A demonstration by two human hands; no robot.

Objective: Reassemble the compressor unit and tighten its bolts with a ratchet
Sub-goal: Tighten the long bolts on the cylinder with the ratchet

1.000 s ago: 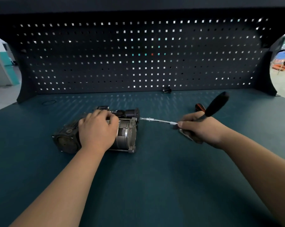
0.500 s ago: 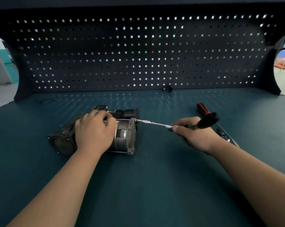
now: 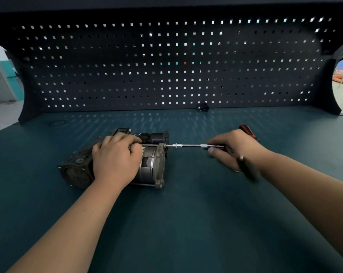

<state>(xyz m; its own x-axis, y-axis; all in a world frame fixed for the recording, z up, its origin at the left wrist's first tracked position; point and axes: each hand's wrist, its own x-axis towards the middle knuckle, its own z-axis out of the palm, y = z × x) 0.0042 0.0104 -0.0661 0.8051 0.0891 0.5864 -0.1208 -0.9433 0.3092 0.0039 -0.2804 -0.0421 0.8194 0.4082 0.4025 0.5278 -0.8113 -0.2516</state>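
Observation:
The compressor unit [image 3: 152, 166] lies on its side on the dark teal bench, its silver motor end facing right. My left hand [image 3: 115, 156] grips its top and covers the middle of the body. My right hand [image 3: 233, 148] holds the ratchet; its black handle [image 3: 247, 170] points down toward me and is blurred. The ratchet's thin silver extension bar [image 3: 188, 145] runs level from my right fingers to a bolt at the upper corner of the compressor's end plate.
A red-and-black screwdriver handle [image 3: 246, 129] shows just behind my right hand. A small black part [image 3: 203, 107] sits at the foot of the pegboard [image 3: 166, 66]. A thin black ring [image 3: 57, 122] lies at the back left of the bench [image 3: 186, 223].
My right hand swung the ratchet handle from pointing up and away, down toward me, with the extension bar staying on the bolt. My left hand stayed on the compressor.

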